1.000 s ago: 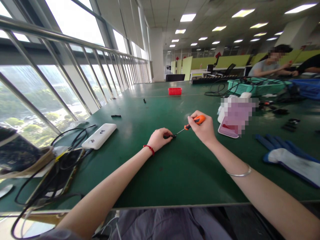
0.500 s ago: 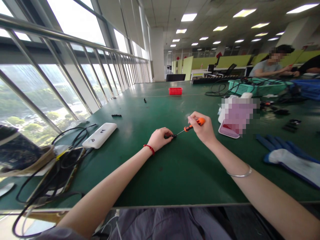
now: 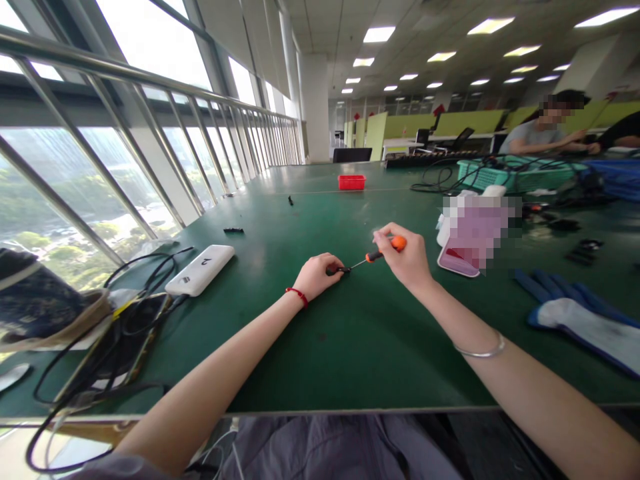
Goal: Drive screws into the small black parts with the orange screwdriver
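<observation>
On the green table (image 3: pixel 320 363), my left hand (image 3: pixel 319 277) pinches a small black part (image 3: pixel 341 270) between thumb and fingers. Much of that part is hidden by the fingers, so its exact kind does not show. My right hand (image 3: pixel 407 257) is closed round an orange and black screwdriver (image 3: pixel 375 256), held at a slant. Its thin metal shaft points left and down, and the tip meets the right end of the black part, or comes very near it.
A white power bank (image 3: pixel 201 270), black cables and a phone (image 3: pixel 117 340) lie left. Farther off are a black strip (image 3: pixel 233 231) and a red basket (image 3: pixel 352 182). Right are a pink-screened phone (image 3: pixel 457 262), a blue-white glove (image 3: pixel 575 317) and a green basket (image 3: pixel 520 175). Another person (image 3: pixel 537 133) sits beyond.
My right hand and the screwdriver have shifted slightly left, and the handle has turned a little within the fingers. My left hand still pinches the black part, nearly unmoved.
</observation>
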`<state>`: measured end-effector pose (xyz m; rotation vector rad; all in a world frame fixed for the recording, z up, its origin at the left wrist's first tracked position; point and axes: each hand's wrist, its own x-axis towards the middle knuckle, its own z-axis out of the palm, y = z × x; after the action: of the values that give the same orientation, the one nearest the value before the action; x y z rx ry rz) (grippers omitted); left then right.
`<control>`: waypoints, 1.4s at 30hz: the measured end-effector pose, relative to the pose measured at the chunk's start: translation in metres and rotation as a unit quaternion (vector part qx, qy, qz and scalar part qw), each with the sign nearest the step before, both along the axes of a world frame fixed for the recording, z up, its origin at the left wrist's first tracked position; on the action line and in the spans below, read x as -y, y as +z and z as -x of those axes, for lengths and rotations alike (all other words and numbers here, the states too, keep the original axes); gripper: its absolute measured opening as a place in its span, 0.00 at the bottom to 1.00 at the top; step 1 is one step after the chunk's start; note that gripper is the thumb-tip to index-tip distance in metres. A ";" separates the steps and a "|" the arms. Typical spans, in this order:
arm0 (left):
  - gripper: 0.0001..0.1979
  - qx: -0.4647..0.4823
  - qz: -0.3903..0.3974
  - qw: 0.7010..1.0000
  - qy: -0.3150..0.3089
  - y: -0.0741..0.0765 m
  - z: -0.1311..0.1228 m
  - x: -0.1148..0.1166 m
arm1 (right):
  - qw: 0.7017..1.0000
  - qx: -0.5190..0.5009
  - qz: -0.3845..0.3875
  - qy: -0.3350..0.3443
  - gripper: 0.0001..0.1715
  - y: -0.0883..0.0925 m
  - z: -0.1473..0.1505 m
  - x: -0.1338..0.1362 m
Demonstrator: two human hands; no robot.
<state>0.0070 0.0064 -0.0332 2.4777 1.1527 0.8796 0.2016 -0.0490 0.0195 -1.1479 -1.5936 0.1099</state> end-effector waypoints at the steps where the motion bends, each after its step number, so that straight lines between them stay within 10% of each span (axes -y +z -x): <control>1: 0.07 0.001 0.000 1.000 -0.001 0.000 0.000 0.000 | 1.000 0.000 -0.001 0.009 0.12 0.001 0.000 0.001; 42: 0.08 -0.004 0.011 1.000 0.000 0.000 0.002 -0.002 | 0.997 0.006 -0.056 0.062 0.17 -0.002 0.004 0.003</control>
<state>0.0047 0.0087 -0.0332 2.4660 1.1596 0.8520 0.1976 -0.0518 0.0178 -0.9664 -1.6604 0.0936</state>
